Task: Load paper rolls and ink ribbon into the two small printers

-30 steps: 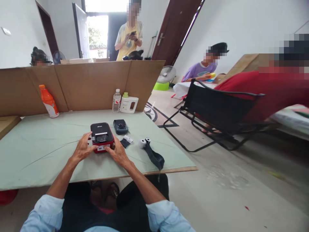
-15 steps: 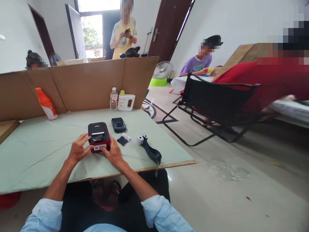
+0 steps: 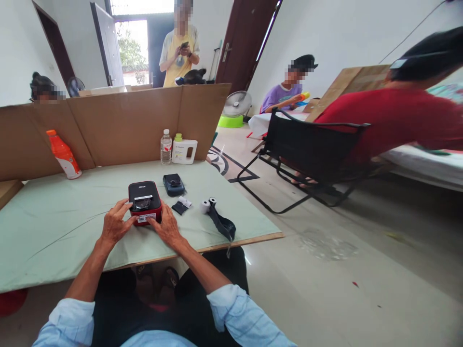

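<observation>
A small red-and-black printer [image 3: 144, 192], box-shaped with a dark lid and a white label on its front, sits on the green-covered table. My left hand [image 3: 116, 221] holds its left side, thumb at the front edge. On the opposite side my right hand [image 3: 168, 222] grips it, with the thumb near the front label. Just behind lies a smaller dark blue device [image 3: 173, 185]. Close to my right hand is a small black-and-white packet [image 3: 182, 205]. Further right are white paper rolls [image 3: 205, 206] and a dark strap [image 3: 222, 224].
A cardboard screen [image 3: 126, 126] stands along the table's back. Before it are an orange bottle [image 3: 64, 155], a clear water bottle [image 3: 166, 147] and a white jug [image 3: 185, 151]. A black folding chair [image 3: 311, 140] and a person in red [image 3: 390, 115] are at right.
My view has shifted slightly, so the table and its objects appear a little further left. Both hands keep their hold on the printer. The person in red leans further right.
</observation>
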`<state>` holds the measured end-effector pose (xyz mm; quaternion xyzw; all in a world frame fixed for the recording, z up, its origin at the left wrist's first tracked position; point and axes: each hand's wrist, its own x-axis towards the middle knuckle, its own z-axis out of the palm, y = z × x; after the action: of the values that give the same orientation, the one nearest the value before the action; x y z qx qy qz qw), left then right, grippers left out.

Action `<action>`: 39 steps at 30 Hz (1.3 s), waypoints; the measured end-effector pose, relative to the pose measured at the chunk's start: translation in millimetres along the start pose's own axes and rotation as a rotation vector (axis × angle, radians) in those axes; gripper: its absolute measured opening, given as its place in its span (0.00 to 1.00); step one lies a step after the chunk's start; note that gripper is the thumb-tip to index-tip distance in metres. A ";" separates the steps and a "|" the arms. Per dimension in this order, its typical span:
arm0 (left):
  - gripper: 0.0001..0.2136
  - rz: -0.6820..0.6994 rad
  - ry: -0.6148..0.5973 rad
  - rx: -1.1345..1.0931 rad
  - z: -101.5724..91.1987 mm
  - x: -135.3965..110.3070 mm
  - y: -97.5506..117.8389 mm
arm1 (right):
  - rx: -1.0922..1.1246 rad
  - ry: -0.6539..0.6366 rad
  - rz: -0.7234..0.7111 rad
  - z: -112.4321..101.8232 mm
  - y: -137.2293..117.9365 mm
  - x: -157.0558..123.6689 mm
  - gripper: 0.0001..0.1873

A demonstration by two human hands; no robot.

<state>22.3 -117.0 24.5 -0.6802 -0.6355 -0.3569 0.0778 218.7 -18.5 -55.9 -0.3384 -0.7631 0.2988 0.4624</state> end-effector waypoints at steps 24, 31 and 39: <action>0.22 0.021 -0.287 -0.195 -35.5 53.0 -13.2 | -0.017 -0.003 -0.197 -19.8 -15.4 31.5 0.44; 0.31 -0.095 -0.243 -0.327 -14.5 95.5 -50.1 | -0.130 -0.172 -0.305 -33.1 -34.2 65.4 0.23; 0.33 -0.140 -0.209 -0.375 5.6 79.5 -60.3 | -0.232 -0.353 -0.228 -36.3 -43.8 83.3 0.20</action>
<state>-36.0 -38.7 46.0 -0.6703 -0.6082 -0.4009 -0.1414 212.5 26.7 34.1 -0.2432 -0.8947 0.2095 0.3107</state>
